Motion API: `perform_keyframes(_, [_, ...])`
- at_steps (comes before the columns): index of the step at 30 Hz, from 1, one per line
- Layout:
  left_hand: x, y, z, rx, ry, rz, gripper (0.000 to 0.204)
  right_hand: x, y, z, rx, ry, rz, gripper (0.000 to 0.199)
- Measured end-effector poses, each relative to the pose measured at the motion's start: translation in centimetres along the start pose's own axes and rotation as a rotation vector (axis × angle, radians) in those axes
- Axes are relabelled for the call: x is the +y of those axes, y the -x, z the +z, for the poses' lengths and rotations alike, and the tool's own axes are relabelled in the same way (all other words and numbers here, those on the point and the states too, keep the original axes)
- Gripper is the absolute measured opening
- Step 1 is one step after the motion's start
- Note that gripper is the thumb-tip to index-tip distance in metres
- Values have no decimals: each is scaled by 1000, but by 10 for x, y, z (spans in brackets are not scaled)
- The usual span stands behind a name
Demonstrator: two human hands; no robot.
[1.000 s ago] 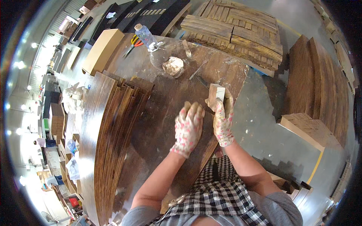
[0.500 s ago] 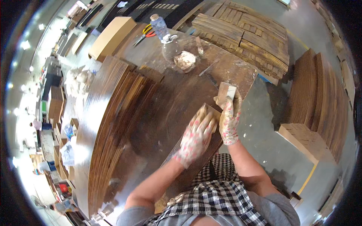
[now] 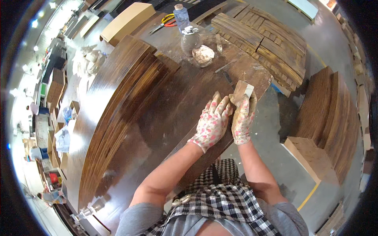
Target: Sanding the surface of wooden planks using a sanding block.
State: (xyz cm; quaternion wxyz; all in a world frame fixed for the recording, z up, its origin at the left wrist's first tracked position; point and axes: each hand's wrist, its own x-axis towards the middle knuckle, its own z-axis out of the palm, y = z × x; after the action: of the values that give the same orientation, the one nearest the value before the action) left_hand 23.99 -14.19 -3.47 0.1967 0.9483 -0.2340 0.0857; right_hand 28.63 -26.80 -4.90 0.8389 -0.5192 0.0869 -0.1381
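Observation:
My right hand (image 3: 243, 120), in a floral glove with brown stains, grips a small flat tan piece (image 3: 239, 91) with a white patch at one end. Close beside it on the left, my left hand (image 3: 212, 122) wears a matching glove. Its fingers are stretched out together, palm down, over the end of a dark brown wooden board (image 3: 204, 160). The fingertips nearly meet the tan piece; whether they touch it I cannot tell. This board lies along the near edge of a stained worktable (image 3: 173, 98).
Long dark boards (image 3: 118, 86) are stacked at the left. Farther back stand a clear bottle (image 3: 181, 19), a bag of whitish paste (image 3: 203, 55), pliers (image 3: 168, 20) and a thin blade (image 3: 225, 66). Textured panels (image 3: 264, 39) and another board stack (image 3: 327, 114) are at the right.
My left hand has shifted slightly up and right, closer to my right hand. The right hand keeps its hold on the tan piece. The whole view has shifted a little.

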Motion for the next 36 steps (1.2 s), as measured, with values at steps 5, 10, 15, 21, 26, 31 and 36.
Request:
perform_keyframes(5, [22, 110, -32, -100, 44, -5, 48, -2, 1, 0, -53, -22, -102, 59])
perform_keyframes(10, [21, 84, -48, -86, 70, -3, 50, -1, 0, 1, -41, -60, -88, 58])
perform_keyframes(15, [10, 13, -13, 31, 143, 19, 50, 1, -2, 1, -23, -72, -50, 55])
perform_keyframes(21, [13, 44, -24, 74, 43, -3, 46, 2, -2, -1, -17, -76, -37, 53])
perform_keyframes(26, [2, -25, -3, 67, 55, -91, 43, 7, -3, -3, -23, -106, -67, 55])
perform_keyframes(31, [22, -3, -8, -101, 16, 4, 43, 8, -2, -4, 10, -52, -139, 56])
perform_keyframes(36, [10, -7, -6, 112, -13, -32, 44, 5, -1, -3, 15, -104, -85, 56])
